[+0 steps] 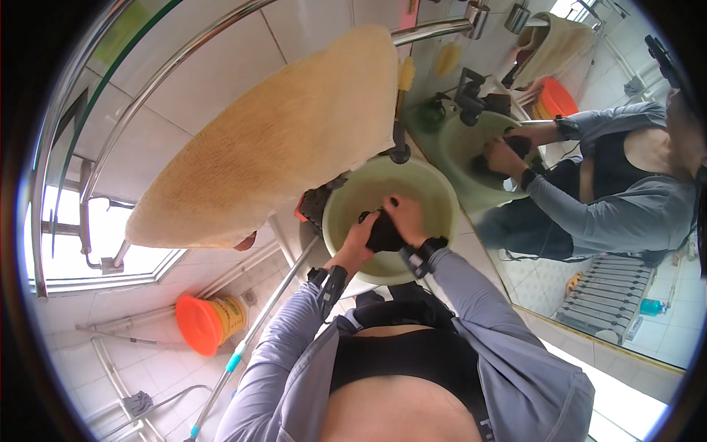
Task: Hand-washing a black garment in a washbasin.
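Observation:
A pale green round basin [444, 184] sits in front of me, below a dark faucet [399, 152]. Over its opening, both my hands grip a bunched black cloth [384, 234]; its exact kind I cannot make out. My left hand [357, 241] has its fingers closed on the cloth's left side. On the other side, my right hand [406, 219] is wrapped on the cloth, knuckles up. Both wrists wear dark bands. Whether water stands in the basin is hard to tell.
A large beige towel [272, 147] hangs from a metal rail at upper left. To the right, a mirror [589, 272] reflects me and the basin. An orange bucket [199, 324] and a pole with teal grips [234, 362] are at lower left. Dark fabric [315, 205] lies beside the basin.

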Available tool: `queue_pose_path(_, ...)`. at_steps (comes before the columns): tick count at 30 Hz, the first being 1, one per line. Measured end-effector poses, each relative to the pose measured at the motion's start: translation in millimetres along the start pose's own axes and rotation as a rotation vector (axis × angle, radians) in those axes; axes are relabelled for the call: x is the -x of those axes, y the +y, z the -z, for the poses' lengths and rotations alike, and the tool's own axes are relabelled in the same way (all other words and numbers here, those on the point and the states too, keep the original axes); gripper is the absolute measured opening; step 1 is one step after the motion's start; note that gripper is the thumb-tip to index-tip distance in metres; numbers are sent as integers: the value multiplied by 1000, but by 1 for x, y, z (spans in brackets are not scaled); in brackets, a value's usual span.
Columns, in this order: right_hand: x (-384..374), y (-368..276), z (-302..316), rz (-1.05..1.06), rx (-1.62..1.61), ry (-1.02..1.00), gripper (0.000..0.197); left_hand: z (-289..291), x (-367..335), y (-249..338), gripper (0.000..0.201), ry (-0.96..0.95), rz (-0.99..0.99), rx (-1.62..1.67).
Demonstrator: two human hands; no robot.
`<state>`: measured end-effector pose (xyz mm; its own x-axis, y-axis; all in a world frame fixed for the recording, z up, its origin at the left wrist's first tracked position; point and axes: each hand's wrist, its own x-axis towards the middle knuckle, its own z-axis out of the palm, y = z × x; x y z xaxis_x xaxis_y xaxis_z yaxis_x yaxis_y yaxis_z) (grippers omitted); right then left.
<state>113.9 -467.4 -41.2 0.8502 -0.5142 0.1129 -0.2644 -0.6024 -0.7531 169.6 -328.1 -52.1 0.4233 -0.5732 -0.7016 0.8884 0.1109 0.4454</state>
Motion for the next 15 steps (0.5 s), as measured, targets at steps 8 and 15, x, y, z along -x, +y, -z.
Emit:
queue_pose_path(8, -39, 44, 31, -95, 252, -78, 28, 7, 30, 38, 50, 207, -77, -171)
queue_pose_path(15, -32, 20, 45, -127, 462, -367, 52, 22, 29, 38, 75, 208, 90, -409)
